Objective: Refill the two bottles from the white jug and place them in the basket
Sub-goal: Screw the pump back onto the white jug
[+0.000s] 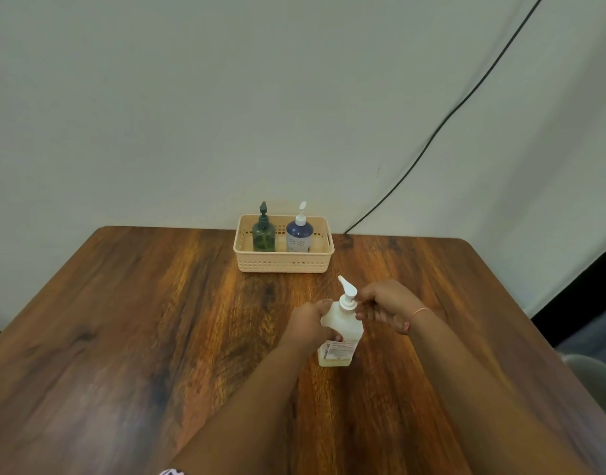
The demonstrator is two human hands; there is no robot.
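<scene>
The white jug (339, 341), a square pump bottle with a little yellowish liquid at its bottom, stands upright on the wooden table (140, 320). My left hand (310, 320) grips its shoulder from the left. My right hand (385, 305) pinches the base of its white pump head from the right. Farther back, a peach plastic basket (283, 264) holds a green pump bottle (264, 233) on the left and a dark blue pump bottle (299, 234) on the right, both upright with pumps on.
The basket sits at the table's far edge against a pale wall. A black cable (442, 126) runs diagonally down the wall to the table's back edge. A grey chair (592, 371) shows at the right edge.
</scene>
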